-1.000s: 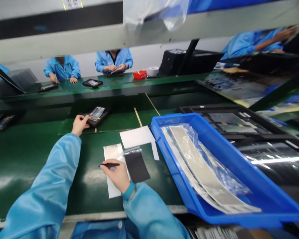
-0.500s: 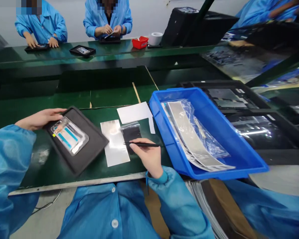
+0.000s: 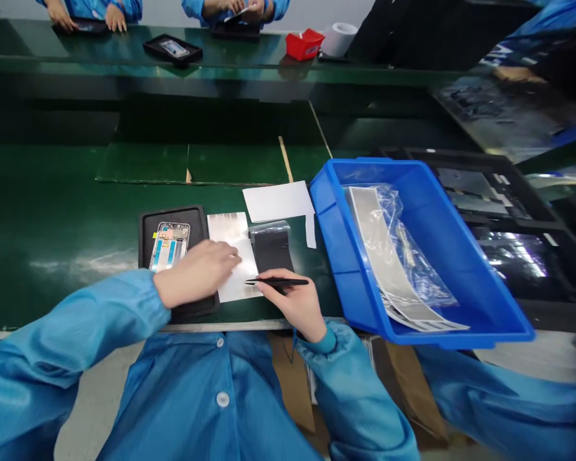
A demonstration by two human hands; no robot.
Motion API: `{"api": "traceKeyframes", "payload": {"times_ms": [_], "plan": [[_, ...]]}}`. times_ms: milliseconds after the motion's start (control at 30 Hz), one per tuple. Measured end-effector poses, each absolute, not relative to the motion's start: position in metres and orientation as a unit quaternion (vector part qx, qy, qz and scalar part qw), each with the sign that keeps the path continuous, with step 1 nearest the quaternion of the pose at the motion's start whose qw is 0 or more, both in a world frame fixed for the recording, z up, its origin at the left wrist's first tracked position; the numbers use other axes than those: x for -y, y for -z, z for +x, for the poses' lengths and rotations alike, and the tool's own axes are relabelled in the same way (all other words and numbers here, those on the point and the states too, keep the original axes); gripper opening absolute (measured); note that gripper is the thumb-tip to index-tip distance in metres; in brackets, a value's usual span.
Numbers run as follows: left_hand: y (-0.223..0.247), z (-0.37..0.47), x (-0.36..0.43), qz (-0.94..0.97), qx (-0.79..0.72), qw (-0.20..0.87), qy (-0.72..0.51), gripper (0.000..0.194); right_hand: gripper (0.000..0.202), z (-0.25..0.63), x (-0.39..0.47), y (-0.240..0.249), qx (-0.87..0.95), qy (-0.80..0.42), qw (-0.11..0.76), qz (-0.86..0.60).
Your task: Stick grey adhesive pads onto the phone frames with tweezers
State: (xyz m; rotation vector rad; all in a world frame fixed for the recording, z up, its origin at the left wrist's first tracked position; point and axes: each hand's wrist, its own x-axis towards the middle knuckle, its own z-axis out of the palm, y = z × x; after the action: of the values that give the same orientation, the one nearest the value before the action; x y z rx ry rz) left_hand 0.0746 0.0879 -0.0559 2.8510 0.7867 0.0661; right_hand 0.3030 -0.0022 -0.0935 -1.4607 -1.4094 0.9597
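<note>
My right hand (image 3: 297, 304) holds dark tweezers (image 3: 281, 282), their tips over the lower right of a shiny white sheet (image 3: 240, 291). Stretched across the tray's edge, my left hand (image 3: 199, 274) has its fingers extended over that sheet, slightly blurred, with nothing visible in them; whether they touch it I cannot tell. Under that hand and forearm lies a black tray (image 3: 146, 224), partly hidden. In it rests an opened phone body (image 3: 170, 243) with blue strips and a yellow tab. A black film in a clear sleeve (image 3: 271, 246) lies just right of the sheet.
A blue bin (image 3: 365, 282) with long silvery label strips (image 3: 372, 224) and clear plastic stands at right. White paper (image 3: 276, 200) lies behind the film. Black trays (image 3: 513, 256) sit beyond the bin. Across the bench are co-workers' hands (image 3: 115, 17), a red box (image 3: 304, 45) and a white roll (image 3: 340, 38).
The black tray now lies straight beside the white sheet, no longer tilted in my left hand. That hand has let go and moved right over the sheet. The tweezers remain in my right hand.
</note>
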Motion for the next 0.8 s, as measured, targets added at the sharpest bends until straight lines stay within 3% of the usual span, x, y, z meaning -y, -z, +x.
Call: {"api": "traceKeyframes", "payload": {"times_ms": [267, 800], "plan": [[0.089, 0.096, -0.043, 0.966, -0.247, 0.074, -0.021, 0.033, 0.012, 0.315, 0.021, 0.117, 0.609, -0.341, 0.405, -0.59], [0.09, 0.095, -0.043, 0.966, -0.246, 0.073, -0.027, 0.035, 0.009, 0.314, 0.02, 0.117, 0.598, -0.338, 0.424, -0.59]]}}
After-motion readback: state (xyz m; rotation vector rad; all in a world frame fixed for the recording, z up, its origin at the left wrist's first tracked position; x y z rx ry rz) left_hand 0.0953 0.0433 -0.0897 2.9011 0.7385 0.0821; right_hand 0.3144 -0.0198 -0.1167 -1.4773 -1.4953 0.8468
